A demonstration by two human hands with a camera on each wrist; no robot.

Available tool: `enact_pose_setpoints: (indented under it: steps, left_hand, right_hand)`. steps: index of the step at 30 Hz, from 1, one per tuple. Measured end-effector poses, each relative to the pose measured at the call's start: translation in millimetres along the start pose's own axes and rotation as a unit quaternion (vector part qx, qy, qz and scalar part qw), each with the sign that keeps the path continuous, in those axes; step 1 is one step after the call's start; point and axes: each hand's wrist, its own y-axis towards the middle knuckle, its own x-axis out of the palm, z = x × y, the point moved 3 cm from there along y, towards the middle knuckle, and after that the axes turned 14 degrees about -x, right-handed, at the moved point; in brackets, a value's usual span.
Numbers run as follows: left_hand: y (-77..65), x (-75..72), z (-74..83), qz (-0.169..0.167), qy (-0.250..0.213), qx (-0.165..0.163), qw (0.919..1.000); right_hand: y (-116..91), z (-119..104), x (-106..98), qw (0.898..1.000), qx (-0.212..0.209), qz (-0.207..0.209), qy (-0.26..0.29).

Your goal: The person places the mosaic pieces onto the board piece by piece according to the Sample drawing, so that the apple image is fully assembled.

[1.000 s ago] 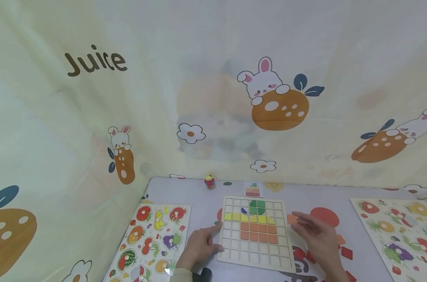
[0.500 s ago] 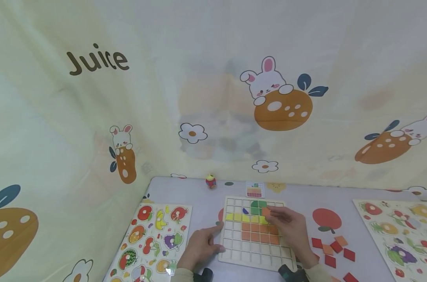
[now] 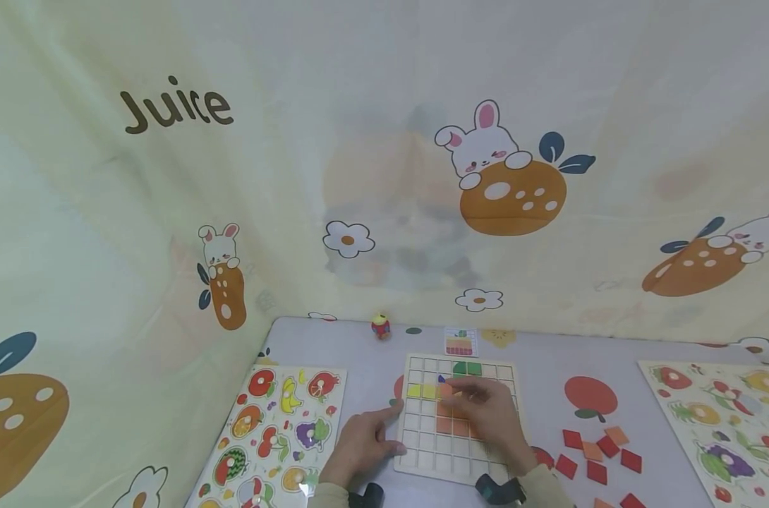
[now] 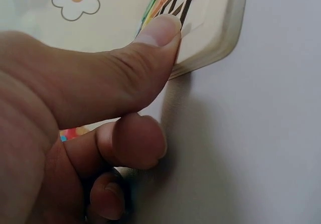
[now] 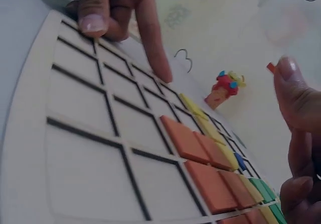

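A pale wooden grid board (image 3: pixel 427 441) carries rows of yellow tiles (image 3: pixel 421 391) and orange tiles (image 3: pixel 451 426), with green tiles (image 3: pixel 467 368) and a small blue piece (image 3: pixel 441 379) near its far side. My right hand (image 3: pixel 491 420) is over the middle of the board and pinches an orange tile (image 5: pixel 271 67) by thumb and finger, raised above the grid in the right wrist view. At the board's left edge rests my left hand (image 3: pixel 359 444). Its thumb (image 4: pixel 158 30) presses on the border, the index finger stretches along the edge, and the other fingers are bent beneath.
Loose red tiles (image 3: pixel 597 472) and orange tiles (image 3: pixel 616 434) lie right of the board. Behind it are a small patterned card (image 3: pixel 461 343) and a toy figure (image 3: pixel 381 327). Fruit-picture boards stand at left (image 3: pixel 276 416) and right (image 3: pixel 708 423). A printed curtain (image 3: pixel 410 176) rises behind the table.
My right hand has moved left with the orange tile, from beside the board's right edge to over its middle, uncovering the loose tiles. My left hand has stayed at the left edge.
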Motion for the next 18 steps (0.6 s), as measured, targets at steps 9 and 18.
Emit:
enact_pose_setpoints:
  steps: [9,18]
  left_hand:
    - [-2.0,-1.9,0.6,-0.006,-0.008,-0.002,1.0]
    - [-4.4,-3.7,0.6,-0.004,-0.012,0.013,0.9998]
  right_hand:
    - [-2,-6,22,0.989,-0.031,-0.062,-0.128]
    - [-3,-19,36,0.973,-0.018,-0.08,-0.214]
